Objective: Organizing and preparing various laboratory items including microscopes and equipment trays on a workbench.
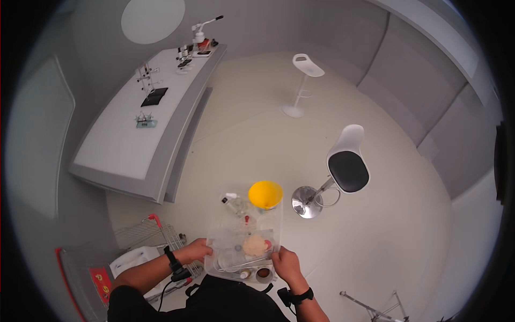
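Observation:
A translucent plastic tray [211,237] is held in front of my body. My left hand [197,250] grips its left side, and my right hand [285,263] grips its right side. A yellow plastic funnel [264,195] lies at the tray's far right corner. Clear glassware with a black-tipped piece [235,205] is at the far left. Near the middle is a small red-topped item [247,219]. Closer to me lie a bag of pale yellowish material [254,245], thin rods [245,265], a small bottle [245,274] and a round container with dark brown contents [263,273].
A long white table [120,141] at the left bears stands, black pads, a teal device [146,123] and a lever press [200,38]. A black-cushioned stool [348,171] and a white stool [307,66] stand ahead. A wire shopping cart [171,237] is at the lower left, a metal frame [372,309] lower right.

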### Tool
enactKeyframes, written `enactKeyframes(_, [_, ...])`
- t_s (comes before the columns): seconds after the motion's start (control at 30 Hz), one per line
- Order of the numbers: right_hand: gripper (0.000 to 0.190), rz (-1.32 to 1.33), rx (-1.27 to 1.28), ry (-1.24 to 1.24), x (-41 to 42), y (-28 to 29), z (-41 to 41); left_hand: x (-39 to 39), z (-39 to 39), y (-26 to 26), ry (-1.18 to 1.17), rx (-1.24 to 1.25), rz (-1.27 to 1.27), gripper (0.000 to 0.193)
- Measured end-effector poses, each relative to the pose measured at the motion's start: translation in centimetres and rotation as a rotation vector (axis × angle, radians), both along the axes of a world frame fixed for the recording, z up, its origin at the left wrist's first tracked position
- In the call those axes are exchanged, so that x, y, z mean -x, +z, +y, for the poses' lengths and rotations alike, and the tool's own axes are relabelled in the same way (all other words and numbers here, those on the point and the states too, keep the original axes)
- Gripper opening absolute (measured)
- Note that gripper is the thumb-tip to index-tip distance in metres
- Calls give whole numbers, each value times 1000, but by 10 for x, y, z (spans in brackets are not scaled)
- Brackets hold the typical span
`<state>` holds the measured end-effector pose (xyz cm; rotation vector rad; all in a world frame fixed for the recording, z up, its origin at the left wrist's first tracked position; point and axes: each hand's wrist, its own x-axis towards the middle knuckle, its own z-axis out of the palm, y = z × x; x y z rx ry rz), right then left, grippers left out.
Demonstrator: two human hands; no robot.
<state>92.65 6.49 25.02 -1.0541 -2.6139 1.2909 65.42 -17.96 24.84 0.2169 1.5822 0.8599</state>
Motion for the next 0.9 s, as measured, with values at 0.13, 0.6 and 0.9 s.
enactKeyframes(0.13, [35, -6, 34, -37, 35, -15, 61, 33, 61, -17, -72, -34, -9, 47])
enactKeyframes(0.6, [39, -16, 51, 86, 239, -9, 271, 210, 243, -12, -32, -12, 66, 52])
enactKeyframes(0.9, [41, -26, -7, 259, 441, -23, 383, 344, 309, -12, 261, 31, 99, 45])
